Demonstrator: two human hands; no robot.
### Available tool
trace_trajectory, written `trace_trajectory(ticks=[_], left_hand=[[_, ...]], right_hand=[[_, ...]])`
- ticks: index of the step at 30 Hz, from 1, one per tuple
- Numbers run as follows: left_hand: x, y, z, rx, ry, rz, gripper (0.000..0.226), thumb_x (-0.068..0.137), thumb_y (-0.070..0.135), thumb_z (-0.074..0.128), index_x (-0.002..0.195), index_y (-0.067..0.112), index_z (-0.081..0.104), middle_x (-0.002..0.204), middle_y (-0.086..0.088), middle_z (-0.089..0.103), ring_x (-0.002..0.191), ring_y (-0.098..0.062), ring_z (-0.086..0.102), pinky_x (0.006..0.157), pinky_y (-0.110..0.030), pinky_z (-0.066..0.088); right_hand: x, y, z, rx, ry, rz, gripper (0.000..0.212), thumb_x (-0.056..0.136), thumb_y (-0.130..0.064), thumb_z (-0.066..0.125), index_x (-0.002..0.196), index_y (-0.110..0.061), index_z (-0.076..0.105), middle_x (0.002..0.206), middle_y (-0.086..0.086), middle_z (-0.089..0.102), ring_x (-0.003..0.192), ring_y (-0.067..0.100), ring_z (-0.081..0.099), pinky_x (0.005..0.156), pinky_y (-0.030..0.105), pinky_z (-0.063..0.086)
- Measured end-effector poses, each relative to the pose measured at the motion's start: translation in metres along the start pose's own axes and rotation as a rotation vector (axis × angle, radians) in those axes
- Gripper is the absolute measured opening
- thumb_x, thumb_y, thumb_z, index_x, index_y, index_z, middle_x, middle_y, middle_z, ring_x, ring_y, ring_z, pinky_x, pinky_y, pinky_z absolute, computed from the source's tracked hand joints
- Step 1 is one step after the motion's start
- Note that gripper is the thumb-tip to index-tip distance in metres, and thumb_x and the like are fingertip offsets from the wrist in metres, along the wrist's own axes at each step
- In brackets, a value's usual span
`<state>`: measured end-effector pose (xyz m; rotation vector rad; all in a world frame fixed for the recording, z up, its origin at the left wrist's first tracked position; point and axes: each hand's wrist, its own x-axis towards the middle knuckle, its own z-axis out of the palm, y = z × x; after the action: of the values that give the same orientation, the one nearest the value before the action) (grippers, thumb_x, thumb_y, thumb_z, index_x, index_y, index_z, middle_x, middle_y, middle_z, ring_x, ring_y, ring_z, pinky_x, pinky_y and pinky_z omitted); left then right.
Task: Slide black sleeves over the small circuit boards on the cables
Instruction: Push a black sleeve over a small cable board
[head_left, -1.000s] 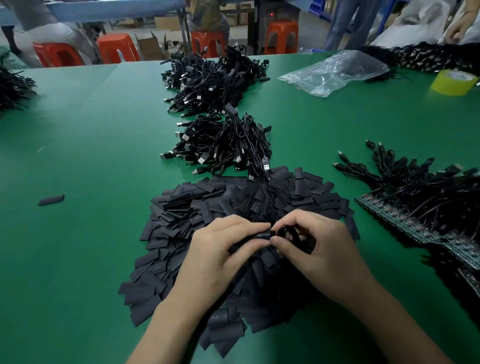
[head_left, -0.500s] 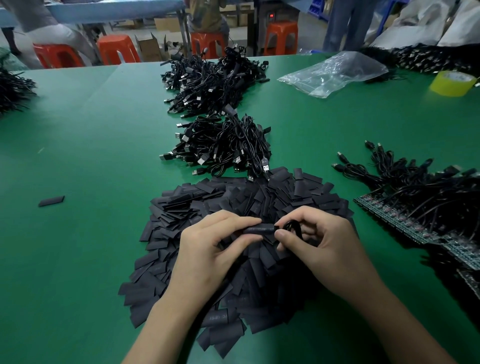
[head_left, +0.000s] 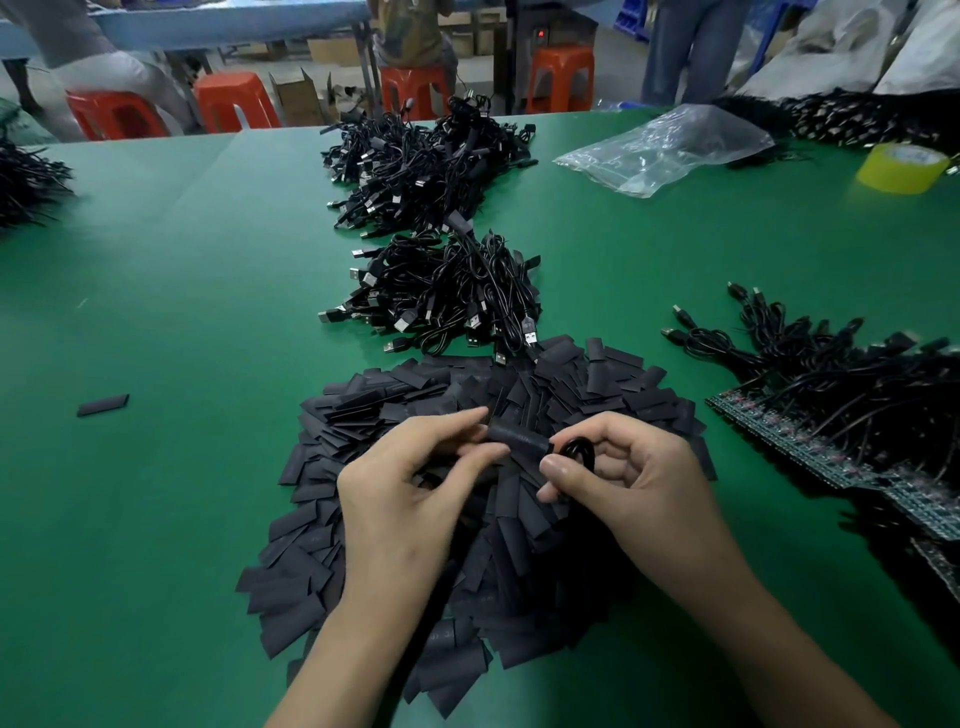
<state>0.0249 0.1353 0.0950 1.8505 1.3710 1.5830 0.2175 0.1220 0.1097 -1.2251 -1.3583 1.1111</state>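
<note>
My left hand (head_left: 405, 499) pinches the left end of one black sleeve (head_left: 519, 439) between thumb and forefinger, with the other fingers loosely curled below. My right hand (head_left: 639, 483) meets the sleeve's right end. Its thumb and forefinger are closed on a small coil of black cable (head_left: 575, 453) just where the coil touches the sleeve. Whether a board sits inside the sleeve I cannot tell.

Both hands hover just above the heap of loose sleeves (head_left: 311, 535), which spreads over the bench (head_left: 182, 312) near the middle of its front edge. A bundle of USB cables (head_left: 447, 291) lies touching the heap's far side. Past it a bigger tangle (head_left: 421, 161) reaches toward the far edge. By the right edge a strip of green circuit boards (head_left: 831, 460) lies with its cables (head_left: 831, 374) fanned over it. One stray sleeve (head_left: 103, 404) lies alone, well off toward the left edge. Near the far right corner are a clear plastic bag (head_left: 670, 148) and a yellow tape roll (head_left: 901, 167).
</note>
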Motion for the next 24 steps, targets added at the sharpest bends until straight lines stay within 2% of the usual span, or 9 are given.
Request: trace_trajectory(ticks=[4, 8, 11, 15, 17, 20, 22, 24], left_hand=[[-0.005, 0.001, 0.004, 0.066, 0.007, 0.060, 0.024, 0.083, 0.021, 0.082, 0.106, 0.014, 0.080, 0.098, 0.012, 0.075, 0.091, 0.001, 0.071, 0.082, -0.012, 0.051], [-0.006, -0.006, 0.004, 0.131, -0.017, 0.103, 0.023, 0.087, 0.025, 0.082, 0.108, 0.015, 0.080, 0.099, 0.012, 0.075, 0.091, -0.004, 0.071, 0.080, -0.029, 0.058], [-0.005, -0.011, 0.001, 0.184, -0.052, 0.162, 0.024, 0.089, 0.028, 0.078, 0.111, 0.017, 0.079, 0.101, 0.011, 0.074, 0.091, -0.010, 0.071, 0.077, -0.038, 0.058], [0.000, -0.012, -0.001, 0.192, -0.103, 0.118, 0.031, 0.094, 0.038, 0.071, 0.122, 0.025, 0.075, 0.110, 0.014, 0.072, 0.100, -0.008, 0.069, 0.086, -0.036, 0.057], [0.000, -0.010, -0.001, 0.184, -0.123, 0.071, 0.037, 0.094, 0.041, 0.068, 0.128, 0.026, 0.073, 0.112, 0.016, 0.071, 0.102, -0.004, 0.067, 0.091, -0.029, 0.055], [0.000, -0.010, -0.001, 0.184, -0.136, 0.023, 0.039, 0.094, 0.044, 0.064, 0.129, 0.027, 0.071, 0.111, 0.019, 0.069, 0.100, -0.001, 0.066, 0.089, -0.024, 0.054], [0.000, -0.010, 0.000, 0.189, -0.145, 0.002, 0.038, 0.094, 0.046, 0.062, 0.128, 0.029, 0.071, 0.111, 0.020, 0.069, 0.100, 0.000, 0.066, 0.087, -0.024, 0.054], [0.000, -0.010, 0.000, 0.186, -0.160, -0.012, 0.038, 0.095, 0.047, 0.061, 0.127, 0.030, 0.072, 0.111, 0.021, 0.069, 0.103, 0.001, 0.065, 0.088, -0.023, 0.054]], right_hand=[[-0.002, 0.002, 0.004, -0.018, 0.024, 0.015, 0.010, 0.087, -0.013, 0.080, 0.092, -0.017, 0.072, 0.074, 0.004, 0.078, 0.073, 0.018, 0.078, 0.072, 0.029, 0.063], [-0.002, 0.005, 0.005, -0.041, 0.044, 0.022, 0.008, 0.088, -0.014, 0.079, 0.090, -0.018, 0.072, 0.072, 0.002, 0.078, 0.071, 0.016, 0.077, 0.068, 0.024, 0.060], [-0.002, 0.007, 0.004, -0.049, 0.032, 0.030, 0.009, 0.088, -0.016, 0.079, 0.088, -0.020, 0.072, 0.073, 0.002, 0.078, 0.071, 0.017, 0.077, 0.068, 0.025, 0.060], [0.004, 0.003, -0.001, 0.024, 0.048, 0.052, 0.009, 0.089, -0.014, 0.079, 0.087, -0.021, 0.073, 0.075, 0.007, 0.078, 0.070, 0.020, 0.077, 0.066, 0.023, 0.059], [0.010, -0.004, -0.004, 0.073, 0.125, 0.073, 0.007, 0.089, -0.013, 0.079, 0.086, -0.018, 0.075, 0.074, 0.010, 0.076, 0.067, 0.023, 0.076, 0.065, 0.028, 0.061], [0.037, -0.019, -0.005, 0.072, 0.186, 0.087, 0.007, 0.091, -0.014, 0.077, 0.084, -0.015, 0.076, 0.074, 0.008, 0.075, 0.063, 0.028, 0.075, 0.066, 0.042, 0.064], [0.072, -0.033, 0.001, 0.020, 0.185, 0.088, 0.006, 0.091, -0.018, 0.077, 0.088, -0.014, 0.075, 0.077, 0.007, 0.076, 0.062, 0.027, 0.075, 0.070, 0.053, 0.064], [0.115, -0.047, 0.010, -0.073, 0.216, 0.049, 0.011, 0.091, -0.020, 0.078, 0.085, -0.012, 0.075, 0.076, 0.008, 0.076, 0.060, 0.025, 0.075, 0.070, 0.058, 0.063]])
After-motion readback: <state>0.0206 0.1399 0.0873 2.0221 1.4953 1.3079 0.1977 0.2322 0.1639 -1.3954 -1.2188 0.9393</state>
